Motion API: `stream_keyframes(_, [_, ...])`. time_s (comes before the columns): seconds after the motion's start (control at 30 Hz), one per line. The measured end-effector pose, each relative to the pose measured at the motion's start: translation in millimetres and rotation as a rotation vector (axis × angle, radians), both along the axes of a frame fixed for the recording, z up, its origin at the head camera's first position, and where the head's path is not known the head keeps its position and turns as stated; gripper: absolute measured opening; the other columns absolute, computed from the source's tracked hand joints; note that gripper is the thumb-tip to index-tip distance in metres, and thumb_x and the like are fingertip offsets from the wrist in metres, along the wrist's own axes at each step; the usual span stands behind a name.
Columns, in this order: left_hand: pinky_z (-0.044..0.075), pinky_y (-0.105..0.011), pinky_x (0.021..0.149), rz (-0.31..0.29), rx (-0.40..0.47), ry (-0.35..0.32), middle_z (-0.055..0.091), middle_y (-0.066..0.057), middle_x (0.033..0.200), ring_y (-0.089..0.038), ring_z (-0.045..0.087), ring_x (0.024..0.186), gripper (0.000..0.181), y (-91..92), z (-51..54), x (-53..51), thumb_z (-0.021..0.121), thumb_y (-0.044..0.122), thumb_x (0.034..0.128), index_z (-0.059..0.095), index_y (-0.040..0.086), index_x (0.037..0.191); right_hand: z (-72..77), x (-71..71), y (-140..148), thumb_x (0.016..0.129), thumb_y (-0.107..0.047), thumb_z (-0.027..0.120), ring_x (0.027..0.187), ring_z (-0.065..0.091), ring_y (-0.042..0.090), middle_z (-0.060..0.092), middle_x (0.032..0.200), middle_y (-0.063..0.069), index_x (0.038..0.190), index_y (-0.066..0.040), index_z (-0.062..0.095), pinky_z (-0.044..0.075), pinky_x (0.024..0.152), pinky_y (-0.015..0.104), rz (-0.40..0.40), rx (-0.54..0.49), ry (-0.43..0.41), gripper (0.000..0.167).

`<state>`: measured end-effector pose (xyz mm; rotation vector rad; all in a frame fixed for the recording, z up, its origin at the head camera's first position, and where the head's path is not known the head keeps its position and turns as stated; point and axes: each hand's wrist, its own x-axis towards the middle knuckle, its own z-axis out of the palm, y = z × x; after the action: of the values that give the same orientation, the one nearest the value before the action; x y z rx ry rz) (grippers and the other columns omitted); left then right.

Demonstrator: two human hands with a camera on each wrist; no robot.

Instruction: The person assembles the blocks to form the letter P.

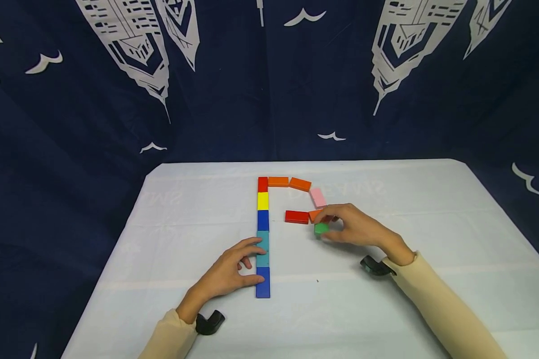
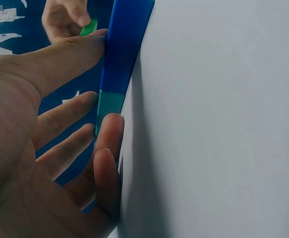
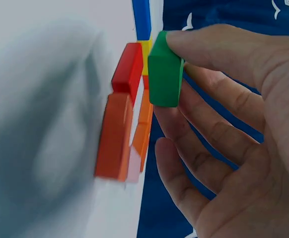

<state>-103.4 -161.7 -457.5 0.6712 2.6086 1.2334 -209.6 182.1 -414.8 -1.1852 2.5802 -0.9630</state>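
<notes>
My right hand (image 1: 361, 227) pinches a green block (image 3: 165, 74) between thumb and fingers, beside an orange block (image 3: 113, 139) and a red block (image 1: 297, 217) lying end to end. My left hand (image 1: 226, 271) touches the straight column of blocks from its left side. Its thumb is at the near blue block (image 1: 263, 288), and its loosely bent fingers reach the teal blocks (image 1: 262, 242). Farther up the column come another blue block (image 1: 263, 220), a yellow block (image 1: 262, 201) and a red one. Part of the lower orange block is hidden behind my right hand in the head view.
Two orange blocks (image 1: 278, 182) run right from the column's far end, the second slanted, followed by a tilted pink block (image 1: 317, 198). All lie on a white-covered table (image 1: 184, 214). A dark blue patterned cloth (image 1: 233, 99) hangs behind it. Each wrist bears a black device (image 1: 210, 322).
</notes>
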Motion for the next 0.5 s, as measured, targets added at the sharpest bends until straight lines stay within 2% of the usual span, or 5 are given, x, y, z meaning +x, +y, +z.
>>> stream_keyframes(0.17, [0.047,-0.024,0.074,0.001,-0.003,-0.001,0.045,-0.006,0.154,-0.01,0.057,0.084,0.051,0.2,-0.2,-0.1,0.083,0.028,0.0832,0.065,0.015,0.129,2.4,-7.3,-16.9,0.084,-0.009,0.079,0.096,0.066,0.015,0.071,0.106,-0.005,0.11,-0.012,0.07,0.056,0.088,0.042,0.008,-0.039,-0.013,0.027])
stream_keyframes(0.5, [0.046,-0.024,0.075,0.003,-0.016,-0.003,0.045,-0.005,0.154,-0.009,0.057,0.084,0.05,0.5,-0.9,-0.5,0.083,0.029,0.0836,0.065,0.016,0.129,0.7,-22.4,-50.1,0.086,-0.014,0.078,0.096,0.064,0.016,0.072,0.108,-0.002,0.11,-0.012,0.071,0.054,0.088,0.039,-0.028,0.008,0.037,0.024])
